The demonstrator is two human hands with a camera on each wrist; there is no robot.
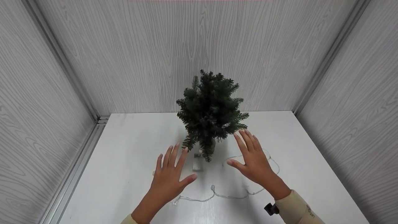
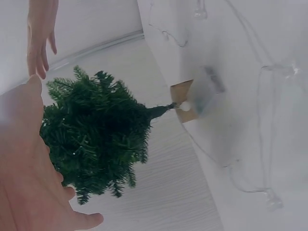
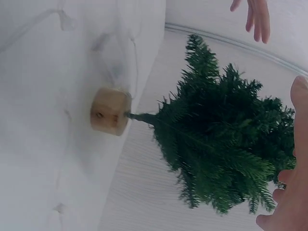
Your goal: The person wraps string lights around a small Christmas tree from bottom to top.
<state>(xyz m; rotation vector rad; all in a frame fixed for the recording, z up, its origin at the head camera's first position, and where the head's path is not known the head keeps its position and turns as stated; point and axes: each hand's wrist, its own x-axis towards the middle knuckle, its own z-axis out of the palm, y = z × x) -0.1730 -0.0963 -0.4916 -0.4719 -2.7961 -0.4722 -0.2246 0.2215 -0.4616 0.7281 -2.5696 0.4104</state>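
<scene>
A small artificial Christmas tree (image 1: 211,109) stands upright on the white table, its round wooden base (image 3: 110,110) visible in the right wrist view. My left hand (image 1: 169,177) is spread in front of the tree at its left, fingertips close to a low branch. On the other side my right hand (image 1: 253,161) is spread too, its fingertips right at the lower right branches. Neither hand holds anything. Between them, near the base, lies a small clear battery box (image 1: 197,165). Thin clear string lights (image 1: 230,197) loop over the table below and around both hands.
The white tabletop (image 1: 118,149) is enclosed by a grey wood-grain back wall (image 1: 140,56) and side walls, with metal trim along the left edge. A small black object (image 1: 271,209) sits at the right sleeve.
</scene>
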